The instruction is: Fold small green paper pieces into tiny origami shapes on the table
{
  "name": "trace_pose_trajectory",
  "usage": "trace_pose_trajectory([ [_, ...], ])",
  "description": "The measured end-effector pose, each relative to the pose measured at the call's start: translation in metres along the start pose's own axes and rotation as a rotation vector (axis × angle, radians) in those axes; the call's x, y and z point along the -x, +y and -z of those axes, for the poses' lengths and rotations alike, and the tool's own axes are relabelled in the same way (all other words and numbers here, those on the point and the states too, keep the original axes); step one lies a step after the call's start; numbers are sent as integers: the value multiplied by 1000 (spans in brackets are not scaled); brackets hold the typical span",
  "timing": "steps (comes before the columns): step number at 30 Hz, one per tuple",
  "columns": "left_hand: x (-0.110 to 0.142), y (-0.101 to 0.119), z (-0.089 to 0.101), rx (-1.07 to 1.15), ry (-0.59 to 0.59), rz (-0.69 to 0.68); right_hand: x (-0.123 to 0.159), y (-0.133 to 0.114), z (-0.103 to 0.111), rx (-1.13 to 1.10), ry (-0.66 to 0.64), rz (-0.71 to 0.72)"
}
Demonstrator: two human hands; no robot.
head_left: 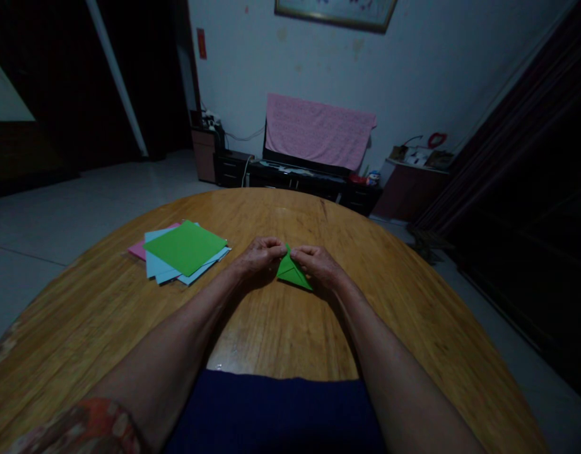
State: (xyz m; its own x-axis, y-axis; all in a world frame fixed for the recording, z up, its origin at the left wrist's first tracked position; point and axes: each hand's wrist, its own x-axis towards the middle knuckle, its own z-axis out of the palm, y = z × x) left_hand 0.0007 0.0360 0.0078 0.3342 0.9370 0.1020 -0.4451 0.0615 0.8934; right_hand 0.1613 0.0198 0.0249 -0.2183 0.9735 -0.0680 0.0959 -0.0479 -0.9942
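Note:
A small piece of folded green paper [293,272] is held just above or on the wooden table, in the middle of the view. Its shape is roughly triangular, with crease lines across the front and a point at the top. My left hand [262,257] pinches it near that upper point, from the left side. On the other side, my right hand [317,265] grips the upper right edge between thumb and fingers. Both sets of fingertips are close together at the top, and they hide part of the paper.
Left of my hands lies a fanned stack of square paper sheets [188,247], green on top, light blue and pink beneath. The round wooden table [281,340] fills the foreground. Beyond it stand a low black cabinet [294,180] and a screen draped with a pink cloth [318,129].

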Motion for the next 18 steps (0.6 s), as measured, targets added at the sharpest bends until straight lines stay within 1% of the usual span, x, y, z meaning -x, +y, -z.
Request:
trace_pose_trajectory([
  [5,3,5,-7,-84,36,-17,0,-5,2,87,51,24],
  [7,3,7,-6,-114,35,-15,2,-8,2,39,35,18],
  [9,2,8,-4,-135,51,-19,5,-10,2,31,-11,1],
  [11,1,9,-2,-155,76,-24,6,-11,3,88,-67,-10],
  [13,1,9,0,-169,86,-18,6,-10,4,127,-91,-3],
  [18,1,10,1,-157,76,0,8,-12,-3,85,-9,24],
])
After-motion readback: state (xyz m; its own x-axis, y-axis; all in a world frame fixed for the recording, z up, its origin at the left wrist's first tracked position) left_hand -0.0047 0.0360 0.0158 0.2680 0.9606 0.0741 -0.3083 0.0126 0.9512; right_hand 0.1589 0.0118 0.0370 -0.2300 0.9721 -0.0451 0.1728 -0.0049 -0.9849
